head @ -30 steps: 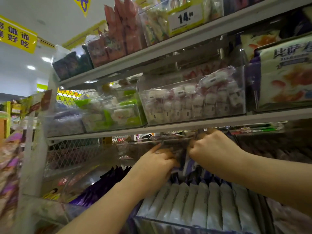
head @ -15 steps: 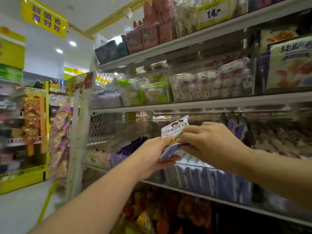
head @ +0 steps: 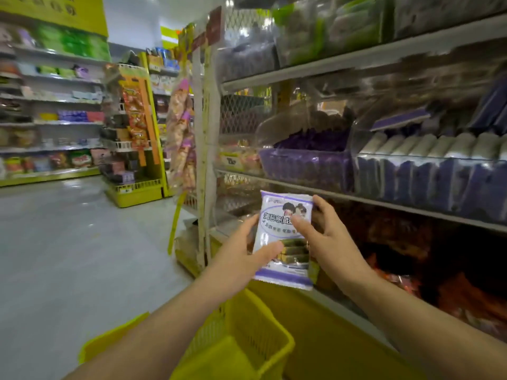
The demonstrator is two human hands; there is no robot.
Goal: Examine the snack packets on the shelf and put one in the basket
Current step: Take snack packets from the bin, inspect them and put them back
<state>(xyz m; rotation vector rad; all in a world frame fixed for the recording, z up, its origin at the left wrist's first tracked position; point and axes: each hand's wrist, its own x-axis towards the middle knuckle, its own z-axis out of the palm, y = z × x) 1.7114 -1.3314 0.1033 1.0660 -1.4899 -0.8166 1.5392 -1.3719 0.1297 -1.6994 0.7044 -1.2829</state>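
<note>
A white and purple snack packet (head: 277, 215) is held upright in front of me with both hands, face toward me. My left hand (head: 241, 250) grips its left edge, thumb across the front. My right hand (head: 326, 239) grips the right edge, thumb on the front and fingers behind. A yellow plastic basket (head: 263, 327) hangs below my forearms, directly under the packet. More of the same packets (head: 428, 171) stand in a clear bin on the shelf (head: 384, 201) to the upper right.
A bin of purple packets (head: 304, 157) sits left of the white ones. Red and orange snack bags (head: 411, 242) fill the lower shelf. A wire-mesh end panel (head: 203, 133) closes the shelf's left side. An open aisle floor (head: 68, 242) and more shelves lie to the left.
The packet has come out of the shelf bin and down to chest height, turned face toward me. My view has dropped and swung left, bringing the yellow basket into sight.
</note>
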